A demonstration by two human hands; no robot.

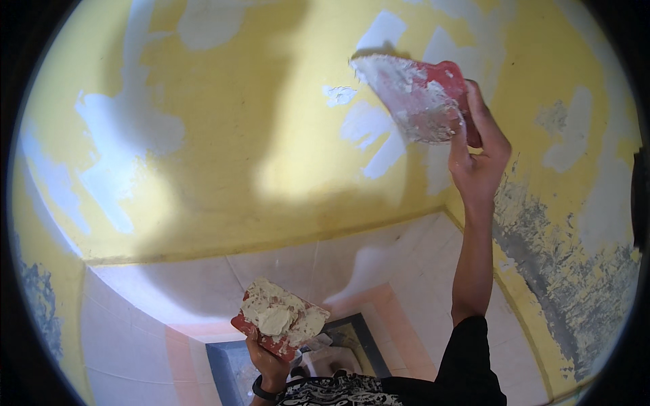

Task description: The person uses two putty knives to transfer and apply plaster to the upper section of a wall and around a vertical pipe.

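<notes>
Red spreader [423, 101]: upper right of the frame, raised before the yellow wall; its broad face is smeared with pale putty and its long edge points to the left. Contact with the wall cannot be confirmed.
Right hand [479, 145]: clamped on the rounded red end of the spreader, thumb on the near face. Gripping at this end appears meant to leave the working edge free and give firm control of its angle.
Red plate [242, 326]: lower middle of the frame, tilted, its face toward the camera, carrying a thick mound of putty [276, 318].
Left hand [269, 362]: closed on the plate's lower edge. This hold likely leaves the load uncovered and reachable; the low position presumably spares the arm.
Yellow wall [223, 122]: fills the upper frame, marked with pale patches [369, 128]. One small raised dab [339, 95] sits just left of the spreader, apart from it.
Grey worn area [569, 271]: right side of the frame, rough and flaking.
Wall tiles [284, 260]: below the yellow surface, behind the plate.
</notes>
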